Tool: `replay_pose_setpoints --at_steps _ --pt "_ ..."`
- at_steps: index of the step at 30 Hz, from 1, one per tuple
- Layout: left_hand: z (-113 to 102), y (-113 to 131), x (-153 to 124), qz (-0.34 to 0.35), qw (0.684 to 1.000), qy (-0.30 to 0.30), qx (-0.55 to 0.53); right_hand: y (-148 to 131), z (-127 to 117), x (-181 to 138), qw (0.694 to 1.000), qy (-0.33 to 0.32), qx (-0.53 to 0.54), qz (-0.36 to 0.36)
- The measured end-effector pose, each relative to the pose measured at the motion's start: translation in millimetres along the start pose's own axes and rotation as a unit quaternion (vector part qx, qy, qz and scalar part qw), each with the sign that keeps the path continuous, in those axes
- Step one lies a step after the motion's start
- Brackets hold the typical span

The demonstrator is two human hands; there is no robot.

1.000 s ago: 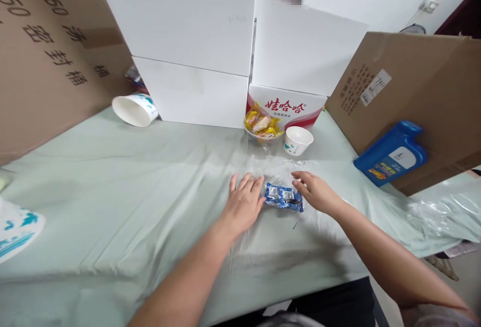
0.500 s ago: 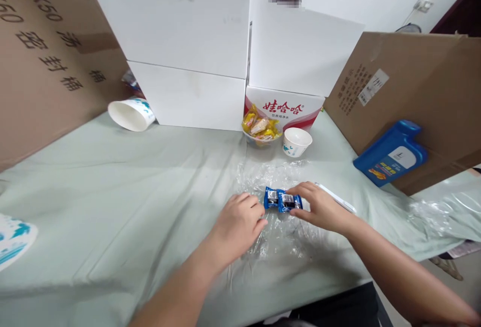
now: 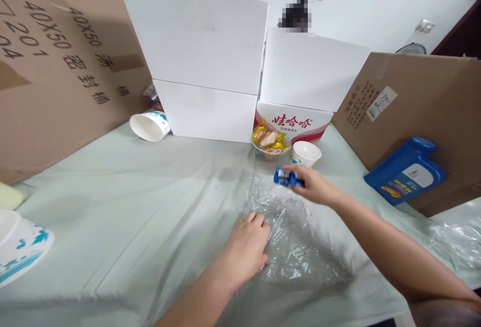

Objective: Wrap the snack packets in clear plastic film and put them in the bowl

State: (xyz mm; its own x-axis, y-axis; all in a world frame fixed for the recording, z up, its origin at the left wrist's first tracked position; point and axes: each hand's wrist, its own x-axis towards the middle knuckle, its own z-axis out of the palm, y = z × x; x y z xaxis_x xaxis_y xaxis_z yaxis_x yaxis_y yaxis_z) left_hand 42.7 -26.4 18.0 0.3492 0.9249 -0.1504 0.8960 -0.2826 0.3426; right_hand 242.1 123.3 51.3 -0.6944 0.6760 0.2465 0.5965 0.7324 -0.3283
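there is room to pass over the wide stretch of tablecloth (image 3: 180, 196) beside the left hand (image 3: 248, 242), but beyond the right hand (image 3: 314, 185) a bowl (image 3: 271, 155) and cup (image 3: 307, 152) stand in the way, backed by white boxes (image 3: 206, 111), with a blue bottle (image 3: 409, 170) farther right.

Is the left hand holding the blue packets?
No, the right hand holds the blue packets; the left hand is at the clear plastic's edge.

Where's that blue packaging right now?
In the head view, the blue packaging is right of centre, held in the right hand, near the far edge of the clear plastic and below the white paper bowl.
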Motion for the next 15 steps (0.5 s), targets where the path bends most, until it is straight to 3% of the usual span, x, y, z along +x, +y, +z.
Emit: replay_pose_setpoints --at_steps 3,5,9,15 --pt "2 0 2 0.002 1.0 0.004 -0.003 20 -27 49 0.977 0.082 -0.146 0.133" --pt "3 0 3 0.001 1.0 0.006 -0.004 29 -40 81 0.949 0.072 -0.244 0.185" --pt "4 0 5 -0.014 1.0 -0.017 -0.008 33 -41 132 0.938 -0.02 -0.314 0.146" --pt "5 -3 3 0.0 1.0 -0.015 -0.017 36 -19 165 0.962 -0.075 -0.241 0.105"
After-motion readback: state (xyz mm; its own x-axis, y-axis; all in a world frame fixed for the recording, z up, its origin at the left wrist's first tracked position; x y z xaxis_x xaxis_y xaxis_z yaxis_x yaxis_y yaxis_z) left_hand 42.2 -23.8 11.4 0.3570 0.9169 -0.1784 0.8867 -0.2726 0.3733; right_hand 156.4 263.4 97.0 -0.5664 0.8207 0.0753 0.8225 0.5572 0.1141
